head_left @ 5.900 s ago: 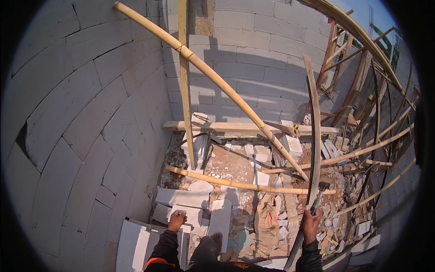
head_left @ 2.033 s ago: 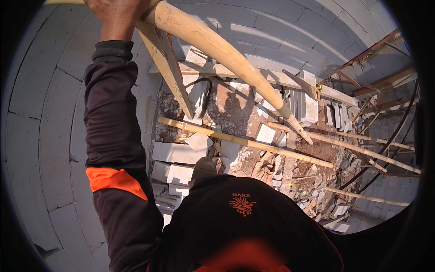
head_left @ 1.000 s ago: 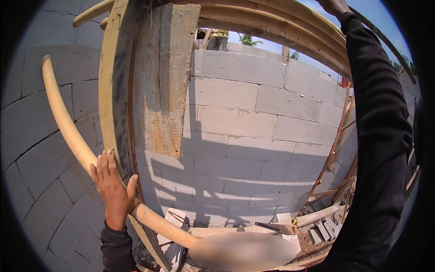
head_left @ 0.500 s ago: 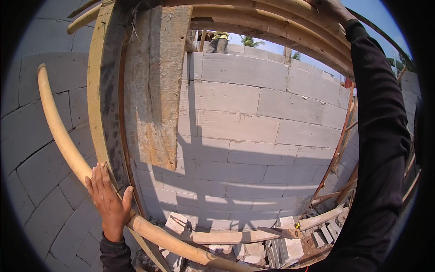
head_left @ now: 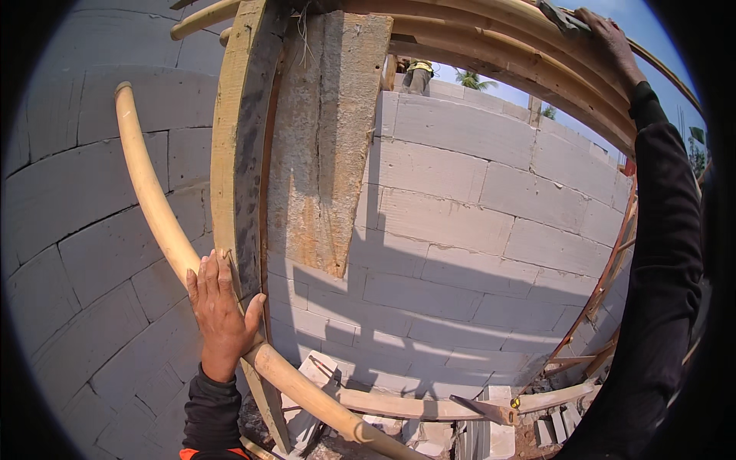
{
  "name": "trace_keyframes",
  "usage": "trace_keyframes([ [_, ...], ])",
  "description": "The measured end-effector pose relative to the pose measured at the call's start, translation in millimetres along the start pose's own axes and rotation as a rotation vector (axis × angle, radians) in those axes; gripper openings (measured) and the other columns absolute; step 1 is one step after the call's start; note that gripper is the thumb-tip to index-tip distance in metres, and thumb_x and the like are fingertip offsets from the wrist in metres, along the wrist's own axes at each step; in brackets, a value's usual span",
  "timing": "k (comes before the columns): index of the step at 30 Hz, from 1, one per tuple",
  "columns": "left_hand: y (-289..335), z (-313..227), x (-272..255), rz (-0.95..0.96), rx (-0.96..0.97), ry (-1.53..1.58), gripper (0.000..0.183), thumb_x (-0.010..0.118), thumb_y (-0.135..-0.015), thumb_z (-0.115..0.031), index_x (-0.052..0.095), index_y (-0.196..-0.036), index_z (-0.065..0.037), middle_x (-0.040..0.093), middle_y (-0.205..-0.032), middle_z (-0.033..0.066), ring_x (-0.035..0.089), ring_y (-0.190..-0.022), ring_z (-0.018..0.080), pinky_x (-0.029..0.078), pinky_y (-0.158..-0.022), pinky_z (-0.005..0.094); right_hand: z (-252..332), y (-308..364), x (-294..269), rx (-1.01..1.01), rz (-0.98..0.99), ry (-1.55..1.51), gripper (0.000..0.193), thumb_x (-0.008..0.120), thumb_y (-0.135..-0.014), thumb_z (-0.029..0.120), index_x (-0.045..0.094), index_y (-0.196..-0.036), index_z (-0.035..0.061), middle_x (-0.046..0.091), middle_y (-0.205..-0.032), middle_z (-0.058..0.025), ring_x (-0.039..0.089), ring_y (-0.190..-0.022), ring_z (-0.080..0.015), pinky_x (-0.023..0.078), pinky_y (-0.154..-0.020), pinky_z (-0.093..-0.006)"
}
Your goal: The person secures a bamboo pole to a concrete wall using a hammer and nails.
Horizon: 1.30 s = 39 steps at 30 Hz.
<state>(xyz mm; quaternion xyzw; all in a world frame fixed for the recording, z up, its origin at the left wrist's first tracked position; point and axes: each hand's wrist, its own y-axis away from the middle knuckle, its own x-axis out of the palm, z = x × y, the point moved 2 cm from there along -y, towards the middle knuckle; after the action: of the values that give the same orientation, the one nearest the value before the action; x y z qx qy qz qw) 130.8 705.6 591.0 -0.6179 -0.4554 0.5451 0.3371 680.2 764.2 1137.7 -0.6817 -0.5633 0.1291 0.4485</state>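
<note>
My left hand [head_left: 222,318] lies flat with fingers stretched out over a tan bamboo pole [head_left: 157,207] and against the upright timber post [head_left: 230,169]. The pole slants past the post from upper left to lower middle. At the upper right, my right hand [head_left: 613,50] is up by the overhead poles and beams [head_left: 506,54], its fingers curled over the end of a grey object [head_left: 563,19]. That object's kind is unclear, as the view's rim cuts it off. A rough, mortar-stained board [head_left: 322,146] hangs beside the post.
Pale block walls [head_left: 460,199] stand ahead and at left. Below lie a plank [head_left: 414,405], a handsaw [head_left: 487,410], a yellow tape measure [head_left: 515,402] and stacked blocks [head_left: 475,441]. Beyond the wall, another person's legs [head_left: 418,78] show.
The scene has shifted rightward in view. My left hand stays on the pole and post. More of my right hand shows now, with the grey object at its fingers.
</note>
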Motion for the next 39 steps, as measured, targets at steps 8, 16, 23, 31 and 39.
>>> trace_keyframes([
  [8, 0, 6, -2, 0.021, 0.027, 0.056, 0.090, 0.078, -0.078, -0.033, 0.037, -0.151, 0.000, 0.042, -0.150, 0.0250, 0.037, -0.142, 0.0420, 0.016, -0.123, 0.0540, 22, -25, -33, 0.208, 0.048, 0.091, 0.031, 0.051, -0.097, 0.012, 0.057, -0.127, 0.0085, 0.066, -0.125, -0.0175, 0.062, -0.117, -0.0363, 0.048, -0.099, -0.0497],
  [16, -1, -18, 29, 0.024, 0.072, 0.069, 0.091, 0.078, -0.077, -0.030, 0.036, -0.152, -0.002, 0.043, -0.151, 0.0198, 0.037, -0.143, 0.0381, 0.017, -0.124, 0.0528, -6, 11, -21, 0.369, 0.161, 0.229, 0.029, 0.050, -0.099, 0.023, 0.057, -0.124, 0.0088, 0.066, -0.115, -0.0183, 0.065, -0.105, -0.0394, 0.050, -0.090, -0.0514],
  [23, 11, 47, 12, -0.120, 0.123, -0.138, 0.073, 0.066, -0.089, -0.027, 0.037, -0.152, -0.002, 0.042, -0.156, 0.0159, 0.037, -0.145, 0.0355, 0.018, -0.123, 0.0515, -8, 12, -61, 0.778, 0.384, -0.205, 0.055, 0.044, -0.102, 0.045, 0.059, -0.137, 0.0055, 0.056, -0.140, -0.0238, 0.054, -0.129, -0.0426, 0.045, -0.104, -0.0539],
  [31, -4, -14, 14, -0.118, 0.264, -0.257, 0.085, 0.066, -0.089, -0.065, 0.056, -0.134, 0.006, 0.062, -0.122, 0.0249, 0.059, -0.113, 0.0432, 0.045, -0.098, 0.0545, -65, 64, -10, 0.960, 0.522, -0.023, 0.091, 0.043, -0.095, 0.067, 0.020, -0.158, 0.0051, 0.031, -0.160, -0.0208, 0.033, -0.146, -0.0421, 0.024, -0.120, -0.0493],
  [39, -4, 1, 7, -0.140, 0.302, -0.333, 0.085, 0.062, -0.090, -0.067, 0.057, -0.131, 0.007, 0.063, -0.114, 0.0254, 0.061, -0.103, 0.0427, 0.049, -0.090, 0.0533, -12, 93, -50, 1.086, 0.305, -0.534, 0.087, 0.050, -0.094, 0.064, 0.026, -0.157, 0.0092, 0.031, -0.161, -0.0182, 0.027, -0.149, -0.0335, 0.023, -0.122, -0.0428],
])
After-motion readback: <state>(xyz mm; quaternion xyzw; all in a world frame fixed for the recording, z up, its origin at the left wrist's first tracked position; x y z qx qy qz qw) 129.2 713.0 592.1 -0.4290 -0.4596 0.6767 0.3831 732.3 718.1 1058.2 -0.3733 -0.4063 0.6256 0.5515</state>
